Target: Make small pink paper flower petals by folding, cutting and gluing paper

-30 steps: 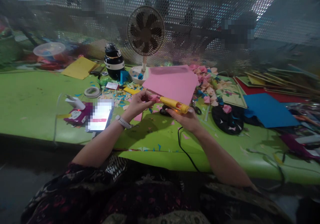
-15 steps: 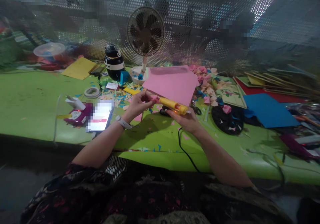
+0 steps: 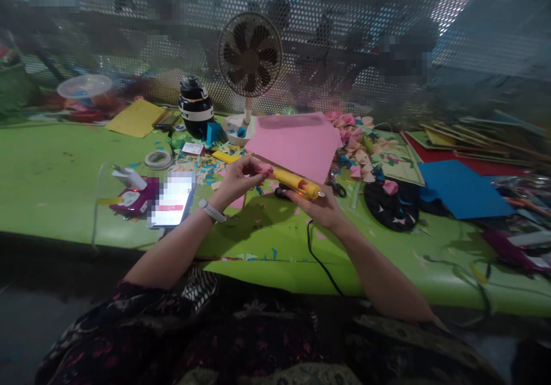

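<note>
My left hand [image 3: 239,179] pinches a small piece of pink paper [image 3: 265,169] between thumb and fingers. In my right hand [image 3: 321,207] is a yellow hot glue gun [image 3: 297,182], its fingers closed round the grip. The gun's nozzle points left and meets the pink paper or sits right beside it; the exact contact is too small to tell. A clear glue stick end shows at its back, an orange light glows on its side, and a black cord [image 3: 316,256] hangs from it to the table edge. Behind both hands lies a large pink sheet [image 3: 295,141].
Paper scraps [image 3: 202,170] litter the green table [image 3: 55,190]. To the left are a phone [image 3: 174,198], a tape roll [image 3: 158,159] and a black jar [image 3: 196,109]. A fan [image 3: 250,55] stands behind. At right lie paper petals [image 3: 355,144], a black round pad [image 3: 390,216] and blue paper [image 3: 465,187].
The back of the glue gun has tilted slightly down, and its glue stick end shows more plainly. My left hand keeps its pinch on the pink paper in nearly the same place.
</note>
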`<state>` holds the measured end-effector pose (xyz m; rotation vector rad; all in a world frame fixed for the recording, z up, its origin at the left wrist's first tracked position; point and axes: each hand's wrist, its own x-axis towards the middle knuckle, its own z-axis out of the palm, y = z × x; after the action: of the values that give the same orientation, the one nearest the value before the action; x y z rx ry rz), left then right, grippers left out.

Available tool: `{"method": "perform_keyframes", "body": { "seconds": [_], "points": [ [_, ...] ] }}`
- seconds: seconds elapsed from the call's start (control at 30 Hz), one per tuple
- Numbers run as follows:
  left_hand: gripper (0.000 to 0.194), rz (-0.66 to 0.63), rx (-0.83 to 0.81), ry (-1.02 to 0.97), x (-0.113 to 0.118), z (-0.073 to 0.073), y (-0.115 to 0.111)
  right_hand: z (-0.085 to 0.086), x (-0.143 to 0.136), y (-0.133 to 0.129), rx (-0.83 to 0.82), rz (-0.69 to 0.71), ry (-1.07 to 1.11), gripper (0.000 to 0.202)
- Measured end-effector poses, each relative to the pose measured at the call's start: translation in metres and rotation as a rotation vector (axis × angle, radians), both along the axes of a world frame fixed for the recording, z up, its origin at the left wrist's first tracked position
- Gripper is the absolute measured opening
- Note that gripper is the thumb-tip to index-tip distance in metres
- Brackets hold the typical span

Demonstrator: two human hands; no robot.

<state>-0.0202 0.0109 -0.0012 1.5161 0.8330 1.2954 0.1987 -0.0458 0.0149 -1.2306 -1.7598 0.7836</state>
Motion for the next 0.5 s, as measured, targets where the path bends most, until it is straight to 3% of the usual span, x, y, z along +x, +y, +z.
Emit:
{"method": "perform_keyframes", "body": {
  "seconds": [0.5],
  "points": [
    [0.029, 0.047, 0.062, 0.07, 0.0, -0.0022, 0.0015, -0.0026, 0.0026, 0.0005, 0.012, 0.009, -0.027, 0.03]
  ]
}}
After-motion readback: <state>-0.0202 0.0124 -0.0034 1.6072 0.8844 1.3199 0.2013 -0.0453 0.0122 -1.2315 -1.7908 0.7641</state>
